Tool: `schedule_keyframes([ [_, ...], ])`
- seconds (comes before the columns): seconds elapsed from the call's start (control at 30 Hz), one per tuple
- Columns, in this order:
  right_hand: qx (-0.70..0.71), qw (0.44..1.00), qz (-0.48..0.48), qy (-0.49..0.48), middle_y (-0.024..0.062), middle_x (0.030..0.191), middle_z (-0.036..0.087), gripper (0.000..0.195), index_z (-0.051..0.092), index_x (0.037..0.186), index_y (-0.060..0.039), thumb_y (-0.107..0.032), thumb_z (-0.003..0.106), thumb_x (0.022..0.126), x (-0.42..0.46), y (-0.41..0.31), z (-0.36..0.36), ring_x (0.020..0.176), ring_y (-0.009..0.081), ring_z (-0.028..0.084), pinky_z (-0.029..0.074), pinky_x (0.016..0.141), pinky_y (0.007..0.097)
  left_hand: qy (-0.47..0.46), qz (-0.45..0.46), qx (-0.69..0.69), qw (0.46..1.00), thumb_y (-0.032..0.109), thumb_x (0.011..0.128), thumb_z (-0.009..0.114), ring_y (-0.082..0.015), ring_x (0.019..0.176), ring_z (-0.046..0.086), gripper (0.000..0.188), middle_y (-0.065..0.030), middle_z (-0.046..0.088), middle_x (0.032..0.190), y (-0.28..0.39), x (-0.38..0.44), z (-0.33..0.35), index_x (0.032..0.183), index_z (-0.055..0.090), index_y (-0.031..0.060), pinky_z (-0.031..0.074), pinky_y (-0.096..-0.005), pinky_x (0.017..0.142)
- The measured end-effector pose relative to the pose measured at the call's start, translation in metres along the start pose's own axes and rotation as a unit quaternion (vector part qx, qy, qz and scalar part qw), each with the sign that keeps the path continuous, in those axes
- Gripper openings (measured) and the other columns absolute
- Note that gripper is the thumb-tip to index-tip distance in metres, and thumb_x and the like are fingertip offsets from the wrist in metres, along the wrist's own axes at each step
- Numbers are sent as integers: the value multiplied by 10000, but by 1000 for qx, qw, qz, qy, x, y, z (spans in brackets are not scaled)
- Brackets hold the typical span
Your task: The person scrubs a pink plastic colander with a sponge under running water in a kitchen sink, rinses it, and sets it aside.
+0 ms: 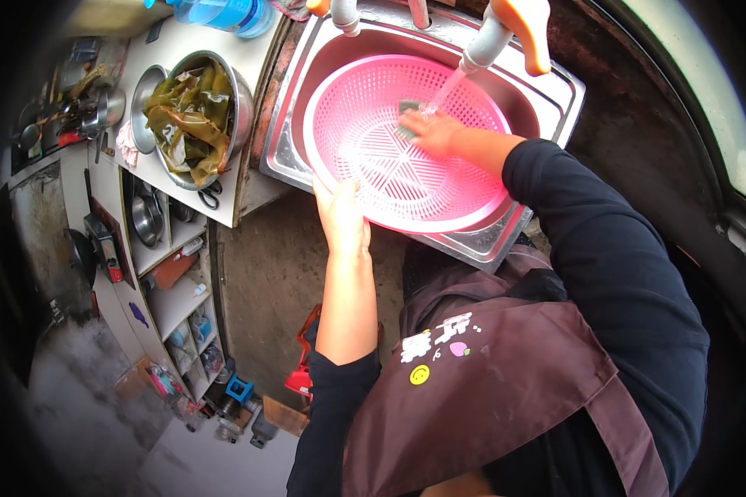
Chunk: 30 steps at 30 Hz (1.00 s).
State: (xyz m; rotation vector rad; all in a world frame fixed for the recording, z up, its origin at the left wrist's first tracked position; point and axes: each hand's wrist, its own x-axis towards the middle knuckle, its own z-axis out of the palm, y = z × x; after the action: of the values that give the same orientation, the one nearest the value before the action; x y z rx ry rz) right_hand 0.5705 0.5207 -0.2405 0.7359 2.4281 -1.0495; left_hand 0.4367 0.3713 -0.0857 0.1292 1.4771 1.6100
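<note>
A pink plastic colander point(404, 202) rests tilted over the stainless steel sink point(286, 146). My left hand point(339, 214) grips its near left rim, with the thumb over the edge. Inside the colander, my right hand point(435, 133) presses a greenish scouring pad point(405, 118) against the slotted bottom; the fingers are slightly blurred. Water runs from the grey tap point(488, 43) with an orange handle point(525, 31) and splashes on the back of my right hand. The pad is partly hidden under the fingers.
Left of the sink, the white counter point(146, 46) bears a steel bowl point(244, 115) of large wet green-brown leaves point(189, 124), a metal lid or basin point(142, 105), scissors point(210, 197) and a blue-tinted bottle point(227, 15). Shelves point(174, 304) stand below. A second tap point(345, 15) overhangs the sink's far left.
</note>
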Motion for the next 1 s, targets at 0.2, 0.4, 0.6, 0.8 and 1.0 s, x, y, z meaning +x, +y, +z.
schedule_keyframes([
  [0.2, 62, 963, -258, -54, 190, 1479, 168, 696, 251, 1420, -116, -203, 558, 801, -34, -3, 37, 1358, 340, 205, 192, 1114, 394, 12, 12, -13, 1000, -88, 762, 421, -279, 1244, 377, 632, -186, 363, 1341, -7, 6, -5, 1362, 236, -26, 323, -370, 1029],
  [0.4, -71, 990, -124, 0, 125, 1270, 488, 368, 550, 1156, -112, -117, 567, 788, -27, 64, 7, 1101, 324, 523, 440, 930, 401, 29, 342, 573, 744, 65, 811, 538, -351, 1360, 187, 649, -211, 234, 1450, 7, -4, 6, 1399, 266, 37, 167, -457, 1094],
  [0.6, 33, 997, 61, -20, 141, 974, 592, 218, 606, 978, -68, -133, 596, 769, -27, 30, -21, 940, 300, 588, 472, 814, 418, -249, 329, 587, 697, 89, 797, 617, -364, 1171, 476, 476, -189, 487, 1267, 36, -28, 45, 1249, 475, 33, 370, -450, 992],
  [0.8, 46, 922, 42, 382, 141, 890, 591, 206, 580, 880, -47, -79, 660, 693, -140, 18, -90, 902, 334, 580, 477, 770, 428, -157, -139, -44, 977, 29, 897, 513, -221, 1038, 567, 299, -153, 563, 1105, 22, 38, 142, 1188, 475, -29, 489, -328, 909],
  [1.0, -88, 888, 138, 430, 167, 1237, 490, 415, 532, 1129, -95, -63, 612, 723, -188, 95, -92, 1126, 334, 495, 425, 931, 394, -185, -183, -54, 964, 137, 913, 535, -234, 986, 597, 349, -172, 575, 1084, -3, 72, 165, 1216, 463, -22, 491, -329, 904],
])
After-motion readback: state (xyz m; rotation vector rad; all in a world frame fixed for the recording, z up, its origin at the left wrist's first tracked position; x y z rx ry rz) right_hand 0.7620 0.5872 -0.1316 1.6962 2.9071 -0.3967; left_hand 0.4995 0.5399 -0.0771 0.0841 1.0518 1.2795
